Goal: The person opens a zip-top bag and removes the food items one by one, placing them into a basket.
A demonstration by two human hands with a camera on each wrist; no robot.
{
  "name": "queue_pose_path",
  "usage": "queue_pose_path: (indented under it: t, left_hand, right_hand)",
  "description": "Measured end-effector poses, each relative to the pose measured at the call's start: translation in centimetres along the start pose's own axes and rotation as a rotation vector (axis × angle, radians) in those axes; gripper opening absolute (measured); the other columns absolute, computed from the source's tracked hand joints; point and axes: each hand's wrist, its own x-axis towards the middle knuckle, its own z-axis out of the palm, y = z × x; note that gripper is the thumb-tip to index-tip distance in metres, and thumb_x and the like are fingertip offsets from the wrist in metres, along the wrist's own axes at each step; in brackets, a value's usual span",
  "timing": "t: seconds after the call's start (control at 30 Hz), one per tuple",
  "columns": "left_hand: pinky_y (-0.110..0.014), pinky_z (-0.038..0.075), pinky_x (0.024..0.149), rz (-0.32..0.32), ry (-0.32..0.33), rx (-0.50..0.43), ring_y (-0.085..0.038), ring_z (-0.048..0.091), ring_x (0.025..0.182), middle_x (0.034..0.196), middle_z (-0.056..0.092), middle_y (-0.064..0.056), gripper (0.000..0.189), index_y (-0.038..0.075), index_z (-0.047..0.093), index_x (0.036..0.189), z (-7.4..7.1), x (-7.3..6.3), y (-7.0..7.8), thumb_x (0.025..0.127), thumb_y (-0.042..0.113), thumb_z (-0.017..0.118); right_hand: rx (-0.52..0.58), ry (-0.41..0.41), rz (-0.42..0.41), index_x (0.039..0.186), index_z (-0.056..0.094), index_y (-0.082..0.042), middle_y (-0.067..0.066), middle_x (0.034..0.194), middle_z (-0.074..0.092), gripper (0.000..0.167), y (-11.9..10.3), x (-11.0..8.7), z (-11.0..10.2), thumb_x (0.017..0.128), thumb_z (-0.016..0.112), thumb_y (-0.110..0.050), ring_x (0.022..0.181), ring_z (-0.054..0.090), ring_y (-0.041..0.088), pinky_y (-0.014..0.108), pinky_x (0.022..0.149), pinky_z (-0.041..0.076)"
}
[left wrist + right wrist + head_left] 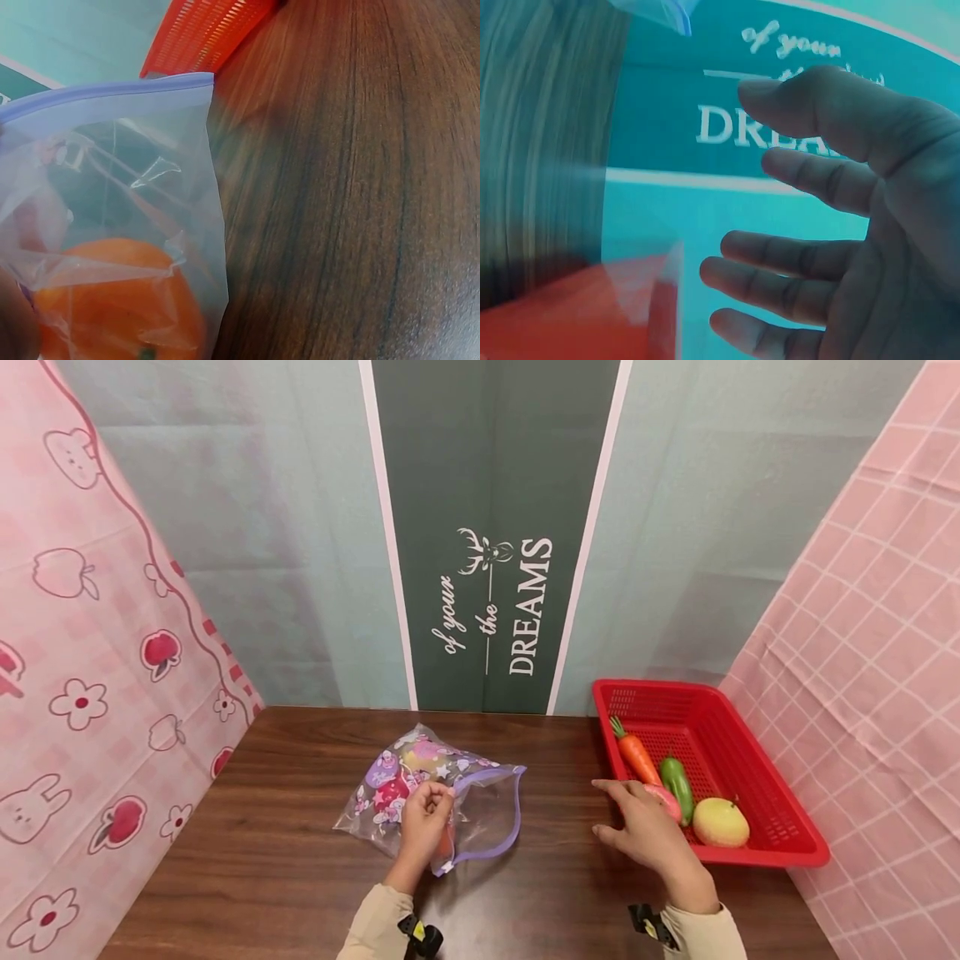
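Observation:
My left hand (426,822) pinches the rim of a clear zip bag (487,827) with a purple zip edge and a printed cartoon pattern. The bag's mouth gapes toward the right. Inside it, the left wrist view shows a round orange fruit (112,315) with a green stem spot; other coloured contents are hard to tell from the print. My right hand (651,837), empty with fingers apart, hovers by the left side of a red basket (780,777). Behind that hand, a pink item (664,802) in the basket is partly hidden.
In the basket lie a carrot (636,756), a green cucumber-like vegetable (677,787) and a pale yellow round fruit (722,823). The brown wooden table (285,877) meets a hanging cloth (300,568) at the back. Pink cloths hang along both sides.

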Motion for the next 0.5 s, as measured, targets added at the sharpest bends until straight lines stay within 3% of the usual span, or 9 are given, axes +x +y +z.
queue_pose_path:
  t: [0.5]
  left_hand:
    - [-0.016, 0.034, 0.043, 0.049, 0.055, -0.042, -0.004, 0.042, 0.049, 0.058, 0.051, -0.013, 0.005, -0.010, 0.059, 0.080, 0.2, 0.0, -0.1, 0.083, -0.007, 0.062]
  right_hand:
    - [0.046, -0.042, -0.125, 0.120, 0.060, -0.011, 0.012, 0.105, 0.056, 0.056, -3.0, 2.0, 3.6, 0.069, 0.080, -0.017, 0.093, 0.057, 0.027, 0.044, 0.077, 0.049]
